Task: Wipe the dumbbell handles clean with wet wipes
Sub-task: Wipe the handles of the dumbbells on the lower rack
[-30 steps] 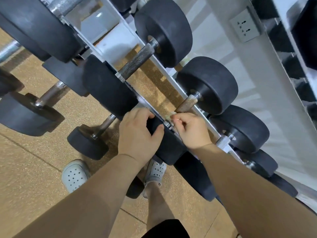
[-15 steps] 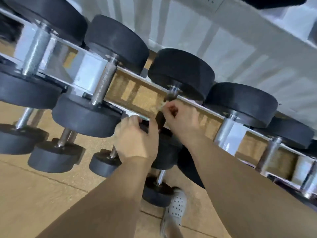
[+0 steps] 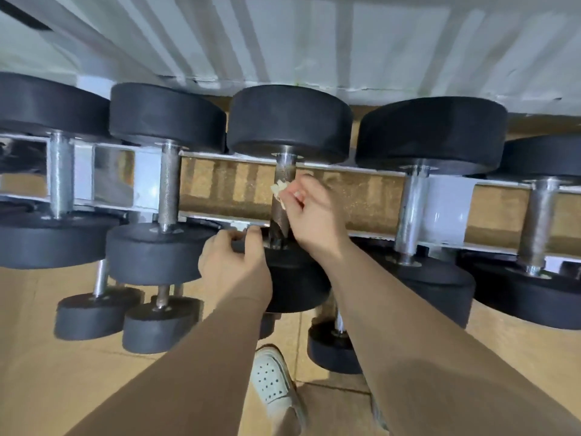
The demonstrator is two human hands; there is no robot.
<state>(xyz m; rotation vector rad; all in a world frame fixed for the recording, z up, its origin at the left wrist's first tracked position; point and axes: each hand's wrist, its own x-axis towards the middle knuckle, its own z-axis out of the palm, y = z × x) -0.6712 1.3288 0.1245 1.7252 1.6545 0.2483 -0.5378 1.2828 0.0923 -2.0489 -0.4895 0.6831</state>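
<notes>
While the fingers (image 3: 303, 187) of the right hand (image 3: 316, 217) pinch a crumpled pale wet wipe (image 3: 279, 189) against the knurled steel handle (image 3: 284, 174) of the middle black round-headed dumbbell (image 3: 289, 121), the left hand (image 3: 234, 267) grips its near head (image 3: 298, 278) on the white metal rack (image 3: 452, 199).

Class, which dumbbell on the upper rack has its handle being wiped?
The middle dumbbell, third from left: the right hand holds a wipe against its handle; the other handles are bare.
</notes>
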